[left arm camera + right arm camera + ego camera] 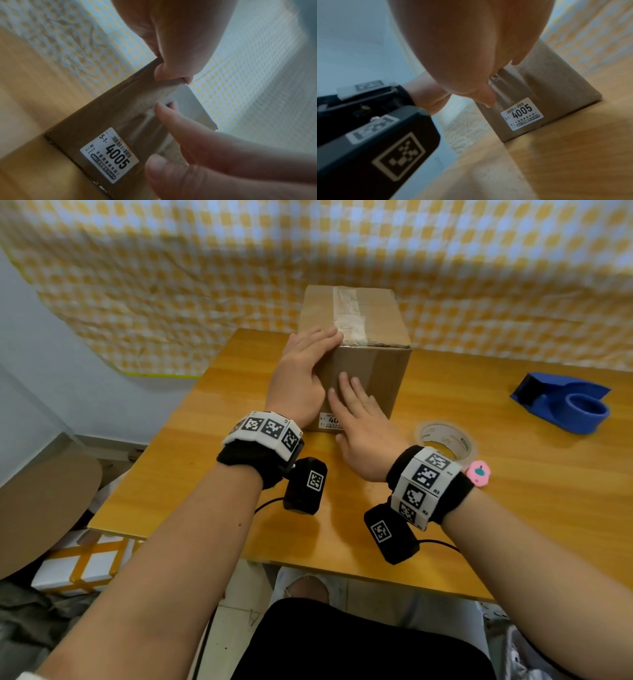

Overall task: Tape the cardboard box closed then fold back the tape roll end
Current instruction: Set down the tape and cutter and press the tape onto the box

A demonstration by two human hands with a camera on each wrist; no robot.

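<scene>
Two flat hands, left hand [301, 371] on cardboard box [373, 361] top edge, right hand [359, 433] pressing its front

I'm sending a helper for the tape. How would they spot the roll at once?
On the wooden table, look right of the upright cardboard box, just beyond the right hand. The tape roll lies flat there: a clear, pale ring, unlike the solid blue dispenser farther right.
</scene>
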